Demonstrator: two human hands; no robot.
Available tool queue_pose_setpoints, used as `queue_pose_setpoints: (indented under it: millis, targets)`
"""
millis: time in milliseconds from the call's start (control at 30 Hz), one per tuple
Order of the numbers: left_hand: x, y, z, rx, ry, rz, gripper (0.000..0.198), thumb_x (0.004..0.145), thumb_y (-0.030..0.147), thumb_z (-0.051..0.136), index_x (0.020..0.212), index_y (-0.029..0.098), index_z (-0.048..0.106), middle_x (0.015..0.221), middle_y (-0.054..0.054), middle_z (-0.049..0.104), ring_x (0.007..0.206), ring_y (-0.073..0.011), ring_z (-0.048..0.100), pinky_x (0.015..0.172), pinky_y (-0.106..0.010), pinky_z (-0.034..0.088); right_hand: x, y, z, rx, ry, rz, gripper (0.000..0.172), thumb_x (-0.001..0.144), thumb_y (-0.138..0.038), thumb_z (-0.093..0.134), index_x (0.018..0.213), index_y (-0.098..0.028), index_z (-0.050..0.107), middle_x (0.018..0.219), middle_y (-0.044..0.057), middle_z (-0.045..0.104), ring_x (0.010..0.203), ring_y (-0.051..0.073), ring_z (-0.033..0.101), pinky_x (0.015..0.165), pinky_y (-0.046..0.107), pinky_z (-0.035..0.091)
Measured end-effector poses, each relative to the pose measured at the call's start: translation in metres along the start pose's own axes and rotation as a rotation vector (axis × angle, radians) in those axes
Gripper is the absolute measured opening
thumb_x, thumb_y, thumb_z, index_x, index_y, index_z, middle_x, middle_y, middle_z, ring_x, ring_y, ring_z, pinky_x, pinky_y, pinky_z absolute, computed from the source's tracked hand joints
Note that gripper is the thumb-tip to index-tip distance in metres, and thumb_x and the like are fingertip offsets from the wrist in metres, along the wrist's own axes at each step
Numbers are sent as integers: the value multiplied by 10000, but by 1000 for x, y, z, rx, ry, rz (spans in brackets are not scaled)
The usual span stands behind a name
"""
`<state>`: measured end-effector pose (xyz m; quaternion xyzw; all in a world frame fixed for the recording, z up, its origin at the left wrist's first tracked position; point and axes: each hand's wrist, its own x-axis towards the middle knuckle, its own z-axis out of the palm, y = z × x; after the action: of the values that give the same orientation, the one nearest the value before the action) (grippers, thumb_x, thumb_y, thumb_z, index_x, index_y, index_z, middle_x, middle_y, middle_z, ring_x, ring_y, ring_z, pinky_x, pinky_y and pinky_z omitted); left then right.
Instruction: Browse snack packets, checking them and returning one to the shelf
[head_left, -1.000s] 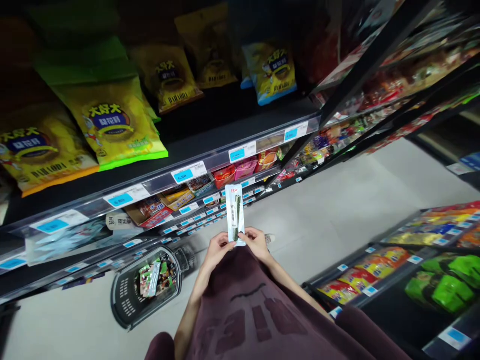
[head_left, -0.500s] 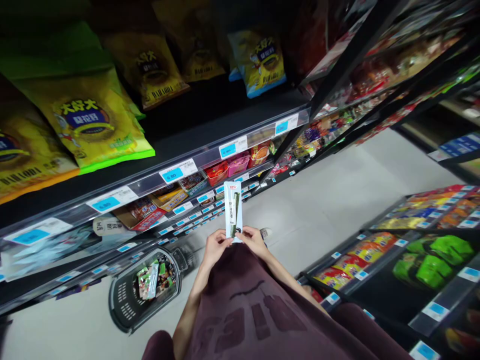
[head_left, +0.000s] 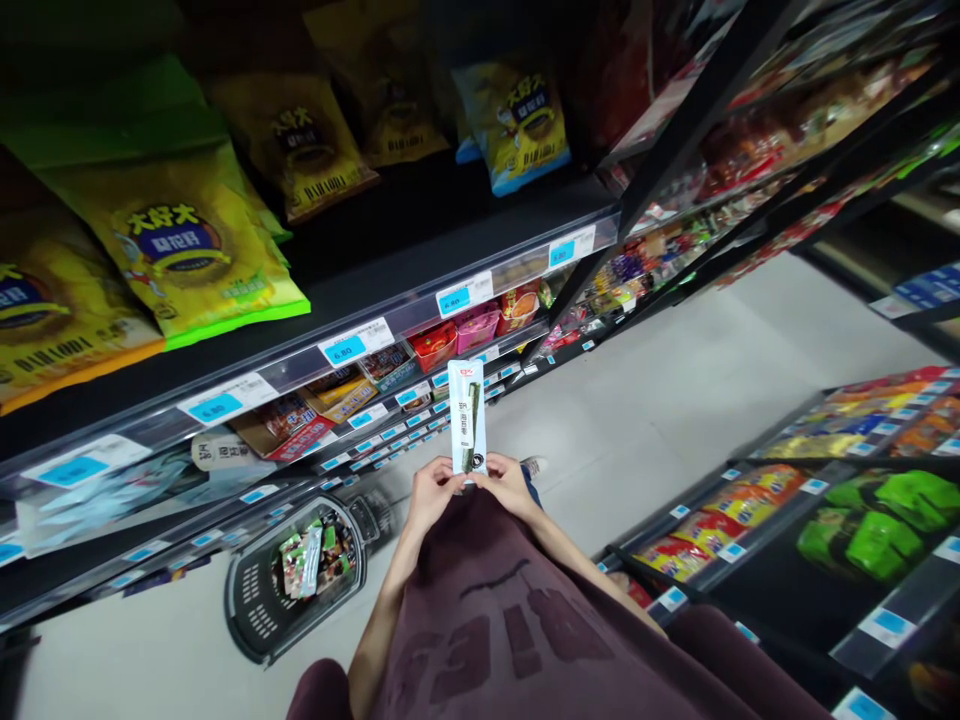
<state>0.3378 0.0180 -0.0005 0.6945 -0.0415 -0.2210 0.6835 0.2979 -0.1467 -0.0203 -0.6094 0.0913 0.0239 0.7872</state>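
Observation:
A slim, pale blue-and-white snack packet (head_left: 466, 410) stands up in front of my body, its printed face towards me with dark green sticks pictured on it. My left hand (head_left: 433, 494) pinches its lower left corner between thumb and fingers. At the lower right corner, my right hand (head_left: 510, 488) grips it the same way. Both thumbs lie along the packet's bottom edge, and the fingers behind it are partly hidden.
A dark shopping basket (head_left: 238, 612) holding several packages stands on the floor (head_left: 622, 390) at lower left. Shelves with yellow snack bags (head_left: 187, 240) and a price-tag rail (head_left: 405, 325) run along the left. Low shelves with green bags (head_left: 885, 540) line the right.
My right thumb has slid slightly down the packet, uncovering a round black mark near its bottom. The packet stays in both hands, and the view has shifted a little.

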Motion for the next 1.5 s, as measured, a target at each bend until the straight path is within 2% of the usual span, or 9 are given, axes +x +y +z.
queue_pose_setpoints:
  millis: [200,300,367,533,667,1033,1167,1300,1500]
  targets:
    - [-1,4,-4,-9,-90,87,354,766,296,715,1072,160,601,1015,-89,679,946,-209,636,837,-320,492,-5,-2,-5,-47,-3,-39,246,717,-328,754,880,-156,688,871,64,701,766,181,637,717,281,499]
    - [5,20,-7,-151,4,134,505,760,311,727,1211,208,525,1202,-100,613,1099,-222,582,935,-343,458,-10,-2,-8,-88,-85,6,251,719,-325,752,893,-157,683,890,65,703,788,191,645,727,290,501]
    - [12,37,-8,-242,94,180,489,785,329,703,1224,222,517,1240,-97,592,1136,-223,559,964,-346,439,-15,0,-9,-132,-150,38,254,721,-328,750,894,-156,678,894,66,703,796,200,647,720,294,502]
    - [37,78,-11,-228,313,249,343,786,330,694,1089,212,588,1018,-45,645,899,-171,607,823,-280,465,-23,6,-5,-215,-225,43,242,732,-321,743,890,-154,666,866,59,695,804,206,640,743,302,495]
    - [47,86,-10,-127,455,255,280,774,314,691,1015,205,600,959,-24,618,776,-132,566,707,-226,439,-21,6,-5,-252,-239,21,219,749,-333,728,841,-154,643,822,51,679,761,188,618,709,283,482]
    - [45,87,-5,-155,464,200,376,736,332,726,1032,197,538,762,11,583,613,-121,548,548,-210,424,-19,7,-2,-306,-300,66,316,726,-444,718,823,-153,641,766,35,643,720,180,579,659,282,479]
    - [41,82,-5,-194,371,210,434,761,349,712,1119,196,522,917,-36,644,789,-161,613,695,-248,479,-19,5,2,-260,-291,82,306,736,-445,707,813,-157,637,780,34,639,711,179,572,646,277,470]
    - [28,60,-6,-189,265,242,408,803,359,671,1155,189,552,1133,-89,631,1027,-211,588,870,-304,465,-16,-4,5,-222,-212,77,266,755,-416,698,779,-164,616,756,22,629,681,163,560,626,259,456]
    - [2,17,-8,-131,132,123,311,794,353,685,1024,154,622,949,-74,665,855,-181,610,778,-291,477,-11,-10,4,-197,-192,44,224,783,-372,686,826,-158,634,782,29,637,682,153,555,649,260,455]
